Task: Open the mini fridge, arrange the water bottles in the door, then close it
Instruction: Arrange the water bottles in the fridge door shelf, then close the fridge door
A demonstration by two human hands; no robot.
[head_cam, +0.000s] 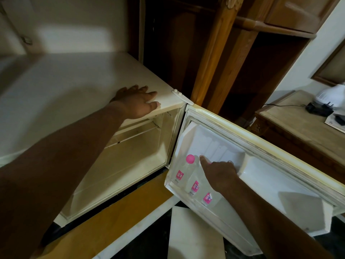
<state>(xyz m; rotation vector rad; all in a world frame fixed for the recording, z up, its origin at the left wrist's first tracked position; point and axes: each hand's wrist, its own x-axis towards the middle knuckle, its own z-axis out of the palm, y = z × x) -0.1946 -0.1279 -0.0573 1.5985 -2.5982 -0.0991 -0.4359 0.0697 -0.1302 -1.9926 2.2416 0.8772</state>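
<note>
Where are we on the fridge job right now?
Done: the fridge door stands wide open. In hand: the right hand rests on the water bottles in the door shelf; the left hand rests flat on the fridge top. Left: finish arranging, then close the door.

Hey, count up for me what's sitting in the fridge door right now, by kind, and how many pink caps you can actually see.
Water bottles in the door shelf: 3, judging by the pink labels
Pink caps in view: 1; the right hand covers the rest
Total: 3 bottles, 1 cap showing
</note>
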